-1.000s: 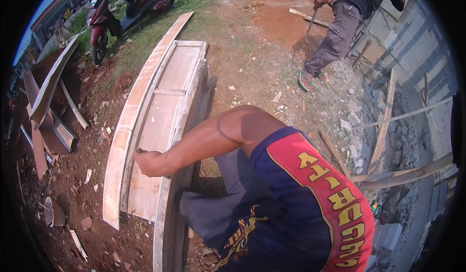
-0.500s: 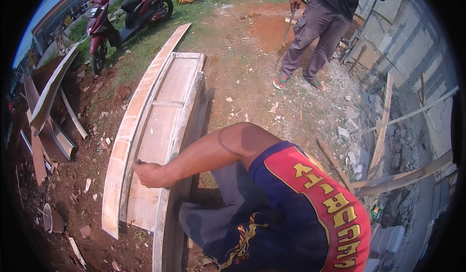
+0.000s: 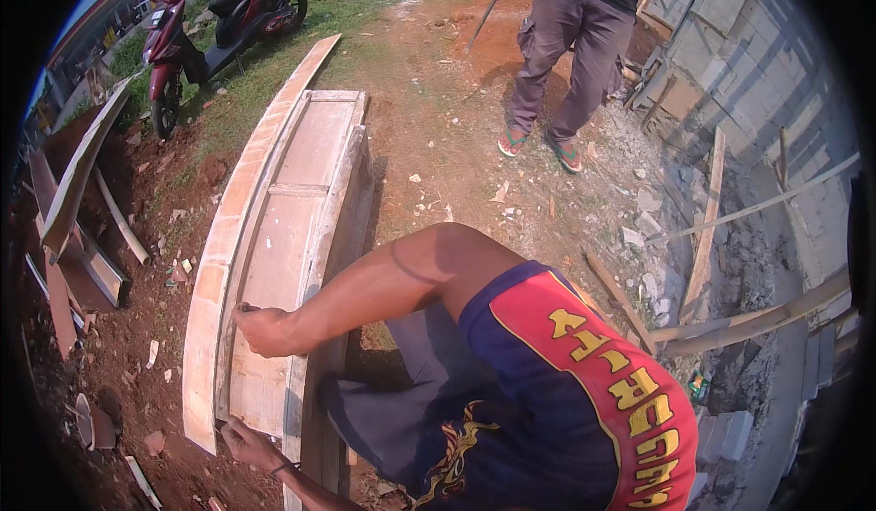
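A long, pale wooden frame with recessed panels [image 3: 290, 224] lies in front of me, a narrow orange-tan board [image 3: 208, 315] running along its left side. My right hand [image 3: 266, 330] reaches across from the right, over the near panel. Its fingers are closed in a pinch by the seam between frame and board; a small dark thing may be at the fingertips, too small to name. At the near end of the frame is my left hand [image 3: 253, 444], a dark band on its wrist. Its fingers are bent together at the corner, and what they hold is hidden.
Another person [image 3: 570, 46] stands ahead, holding a thin dark rod [image 3: 484, 23]. A red scooter [image 3: 224, 32] is parked at far left. Loose boards [image 3: 87, 169] and a broken pot [image 3: 94, 422] lie on the left soil. Poles [image 3: 707, 224] and rubble line the block wall [image 3: 776, 82].
My left hand has come in from the lower edge to the frame's near end. My right hand stays over the near panel. The view has shifted slightly; the other person's rod has swung outward.
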### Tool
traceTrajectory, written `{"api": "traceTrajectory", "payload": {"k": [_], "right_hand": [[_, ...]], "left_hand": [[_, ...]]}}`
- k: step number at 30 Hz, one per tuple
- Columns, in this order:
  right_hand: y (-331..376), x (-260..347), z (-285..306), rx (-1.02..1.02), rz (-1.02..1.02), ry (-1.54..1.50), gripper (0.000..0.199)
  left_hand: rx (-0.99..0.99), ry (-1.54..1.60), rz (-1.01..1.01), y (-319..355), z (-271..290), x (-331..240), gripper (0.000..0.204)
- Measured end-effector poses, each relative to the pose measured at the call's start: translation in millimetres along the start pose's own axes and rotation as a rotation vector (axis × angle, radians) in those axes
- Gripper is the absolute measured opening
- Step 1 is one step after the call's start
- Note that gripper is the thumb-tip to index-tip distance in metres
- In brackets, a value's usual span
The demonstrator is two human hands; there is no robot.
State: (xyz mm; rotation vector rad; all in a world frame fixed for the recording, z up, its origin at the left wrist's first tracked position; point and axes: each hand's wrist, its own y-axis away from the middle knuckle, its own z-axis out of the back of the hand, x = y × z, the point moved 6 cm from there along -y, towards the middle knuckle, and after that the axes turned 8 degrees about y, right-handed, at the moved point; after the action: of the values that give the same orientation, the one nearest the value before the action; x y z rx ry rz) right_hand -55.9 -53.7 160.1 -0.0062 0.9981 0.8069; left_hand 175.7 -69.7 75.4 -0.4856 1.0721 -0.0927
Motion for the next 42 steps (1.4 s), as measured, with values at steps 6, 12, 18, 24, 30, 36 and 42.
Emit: {"api": "traceTrajectory", "payload": {"k": [6, 12, 18, 24, 30, 36, 42], "right_hand": [[-6.1, 1.5, -7.6, -0.044, 0.063, -0.038, 0.026], [-7.6, 6.8, -16.4, -0.107, 0.061, -0.031, 0.02], [31.1, -22.8, -76.4, -0.223, -0.13, -0.26, 0.016], [50.4, -8.0, -124.9, -0.443, -0.218, -0.291, 0.014], [35.5, 0.2, -78.2, -0.259, -0.205, -0.09, 0.02], [20.0, 23.8, -23.8, 0.004, -0.222, 0.179, 0.03], [25.2, 10.0, -39.5, -0.161, -0.135, -0.06, 0.024]], "left_hand": [[0.255, -0.168, -0.326, 23.4, -96.3, 18.7, 0.033], [0.641, -0.535, -0.311, 57.3, -123.6, 15.6, 0.049], [0.66, -0.49, -0.23, 59.0, -112.7, -1.5, 0.052], [0.558, -0.48, -0.253, 60.9, -114.6, 2.6, 0.053], [0.524, -0.458, -0.269, 59.8, -113.3, 1.7, 0.055], [0.538, -0.374, -0.237, 60.0, -109.4, 3.3, 0.052], [0.556, -0.308, -0.266, 60.5, -108.6, 2.5, 0.051]]}}
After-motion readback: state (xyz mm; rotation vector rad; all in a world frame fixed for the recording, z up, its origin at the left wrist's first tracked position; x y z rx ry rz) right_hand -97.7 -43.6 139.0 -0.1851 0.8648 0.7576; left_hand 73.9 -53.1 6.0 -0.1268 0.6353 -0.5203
